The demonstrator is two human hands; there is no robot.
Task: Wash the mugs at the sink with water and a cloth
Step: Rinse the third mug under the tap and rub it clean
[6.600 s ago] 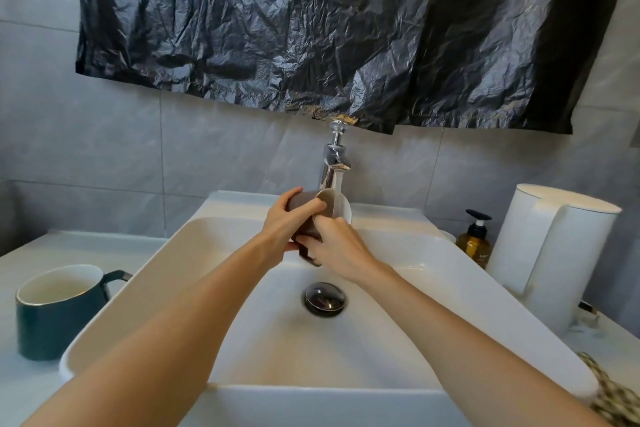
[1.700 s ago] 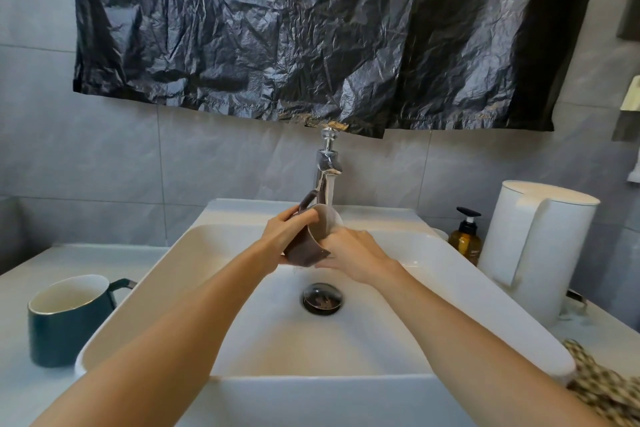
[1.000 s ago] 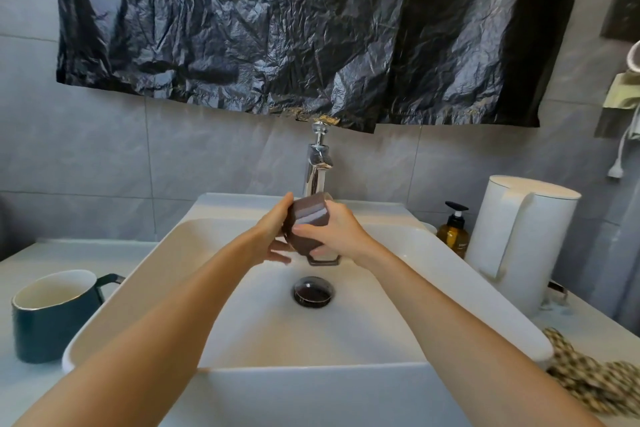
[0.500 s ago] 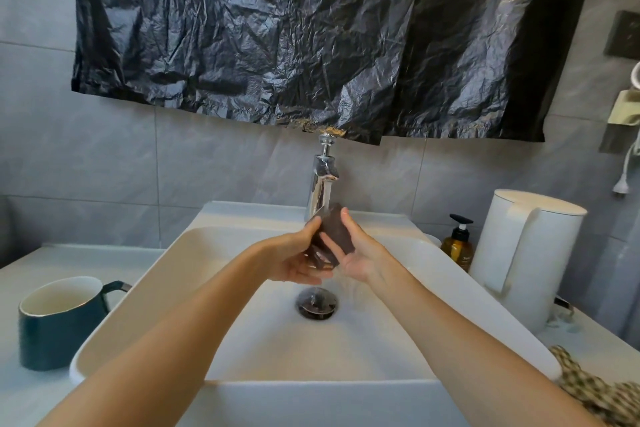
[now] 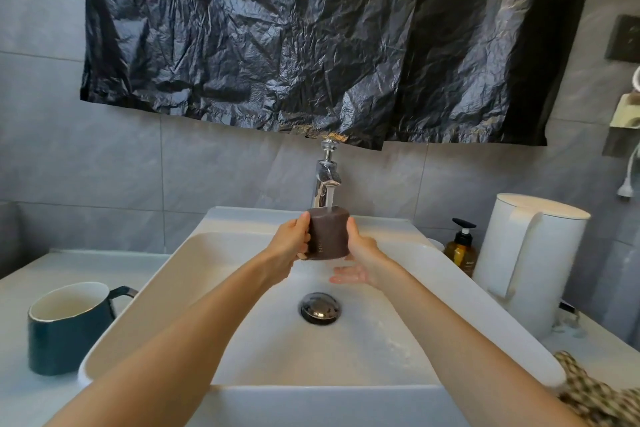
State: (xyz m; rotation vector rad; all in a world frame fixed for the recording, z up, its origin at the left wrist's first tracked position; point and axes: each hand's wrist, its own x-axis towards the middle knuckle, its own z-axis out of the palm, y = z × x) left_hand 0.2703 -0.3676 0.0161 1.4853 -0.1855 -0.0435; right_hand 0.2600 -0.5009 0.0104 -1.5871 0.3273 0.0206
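- dark green glazed mug with white inside and thin gold rim [image 5: 69, 326]: upright on the white bench [image 5: 104, 263], left of the sink, well apart from both hands; probably parked until its turn.
- white rectangular ceramic sink [image 5: 138, 315]: smooth, glossy, floor wet; catches the run-off.
- left grip [image 5: 289, 243]: fingers and thumb curled round the brown mug's left side, steadying it under the stream.
- matte brown cylindrical mug [image 5: 328, 234]: held over the sink just under the tap, apparently base-up so water sheets down the outer wall; handle hidden.
- chrome tap [image 5: 325, 177]: running, thin stream lands on the mug's top.
- right grip [image 5: 360, 253]: thumb against the mug's right side, wet fingers spread flat below it; looks like support or rubbing, not a clamp.
- amber pump bottle [image 5: 460, 250], smooth white lidded jug [image 5: 530, 260]: on the bench to the right, untouched.
- beige checked woven cloth [image 5: 595, 395]: bunched at the bench's near right corner, in neither hand; cloth step looks pending.
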